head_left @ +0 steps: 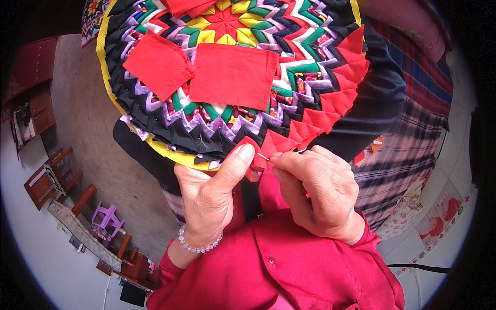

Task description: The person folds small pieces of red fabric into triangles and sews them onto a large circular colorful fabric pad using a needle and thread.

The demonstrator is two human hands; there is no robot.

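Observation:
A round patchwork piece (305, 67) of folded cloth points, in rings of several colours with a yellow edge, rests across my lap. Red folded points line its right and lower right rim, next to black ones. My left hand (209, 194) grips the near rim, its thumb pressed on a red cloth fold (249, 147). Between the thumb and fingers of my right hand (318, 186) is a thin needle (262, 155), its tip close to that fold. Two loose red cloth pieces, a larger one (232, 75) and a smaller one (159, 64), lie on top, with more red cloth (188, 6) at the far edge.
A plaid-covered bed (413, 124) stands to the right, with a small orange and red scrap (376, 144) on it. On the left are a purple plastic stool (107, 221), wooden furniture (41, 111) and grey floor (85, 103).

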